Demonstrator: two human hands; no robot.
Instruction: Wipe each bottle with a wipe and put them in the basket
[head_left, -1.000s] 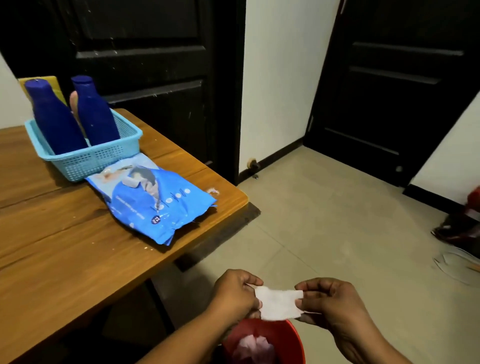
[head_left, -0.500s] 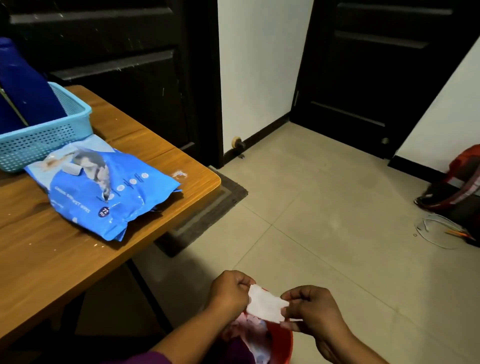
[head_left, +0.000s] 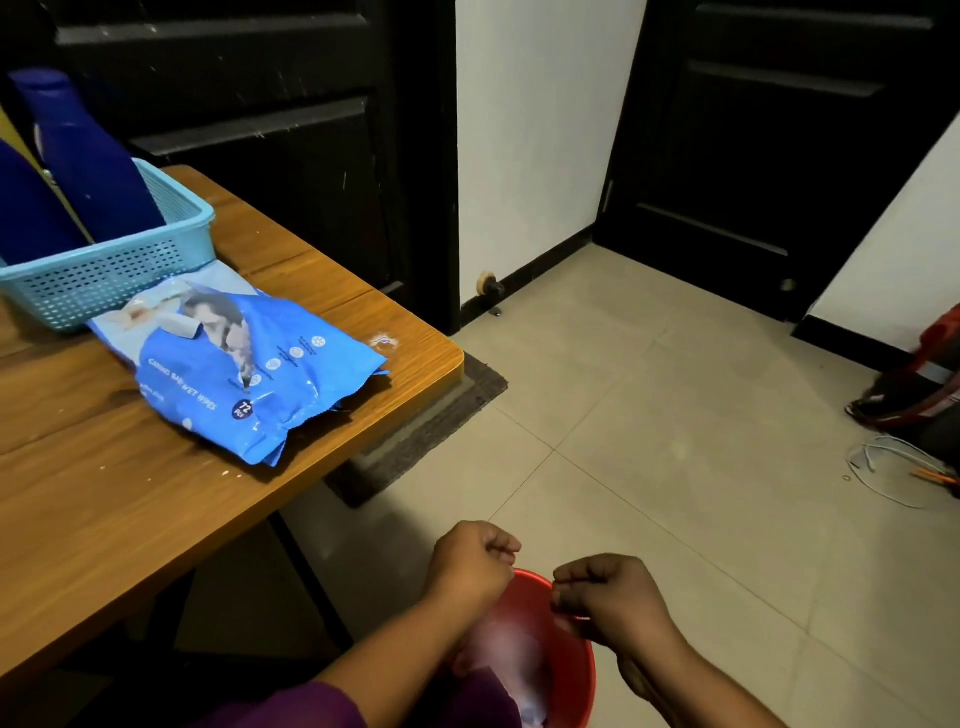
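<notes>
Two dark blue bottles (head_left: 98, 176) stand leaning in the light blue basket (head_left: 119, 270) at the far left of the wooden table (head_left: 104, 519). A blue pack of wet wipes (head_left: 249, 374) lies in front of the basket. Low in view, my left hand (head_left: 470, 564) and my right hand (head_left: 608, 597) hover over a red bin (head_left: 576, 670), both with fingers curled and nothing seen in them. A blurred white wipe (head_left: 511, 654) is inside the bin, between my forearms.
The table's corner juts out at the right, above a dark doormat (head_left: 431, 415). A red and black bag (head_left: 914, 384) and a white cable (head_left: 883, 467) lie on the tiled floor at the right. Dark doors stand behind.
The white wipe that both hands held stretched between them has left my fingers and is down in the red bin. My hands have drawn apart and curled into fists.
</notes>
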